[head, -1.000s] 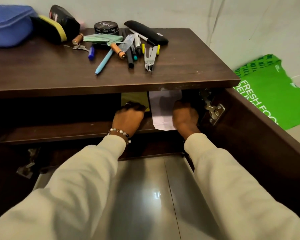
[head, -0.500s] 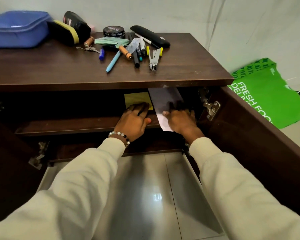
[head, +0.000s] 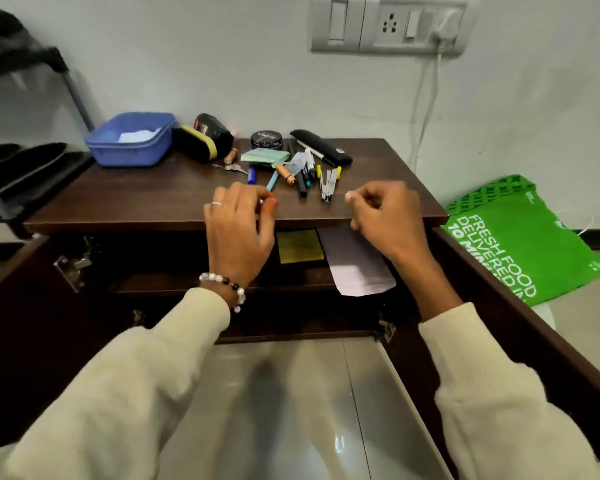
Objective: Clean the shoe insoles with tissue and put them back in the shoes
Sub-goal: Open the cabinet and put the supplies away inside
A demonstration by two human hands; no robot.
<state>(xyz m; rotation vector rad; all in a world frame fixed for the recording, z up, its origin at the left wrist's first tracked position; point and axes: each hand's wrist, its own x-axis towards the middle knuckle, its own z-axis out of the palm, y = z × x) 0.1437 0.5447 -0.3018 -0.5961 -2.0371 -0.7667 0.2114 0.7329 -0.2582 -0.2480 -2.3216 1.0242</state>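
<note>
No shoe insole is plainly visible. My left hand (head: pixel 239 233) and my right hand (head: pixel 387 220) hover side by side in front of the dark wooden cabinet's top edge (head: pixel 153 223). The fingers of both are loosely curled and hold nothing. Behind them, on the inner shelf, lie a yellow sheet (head: pixel 300 245) and a white sheet of paper (head: pixel 357 268) that sticks out over the shelf edge. A blue plastic tub (head: pixel 132 147) with something white and tissue-like inside stands at the cabinet top's back left.
A shoe brush (head: pixel 196 143), a black round tin (head: pixel 266 139), a black case (head: pixel 321 147), pens and a stapler (head: pixel 328 185) litter the cabinet top. Both cabinet doors stand open. A rack with dark flat shapes (head: pixel 21 161) is at left, a green bag (head: pixel 510 244) at right.
Both hands have come out of the cabinet shelf and risen to the level of the top edge. The papers stay on the shelf. The view has tilted upward.
</note>
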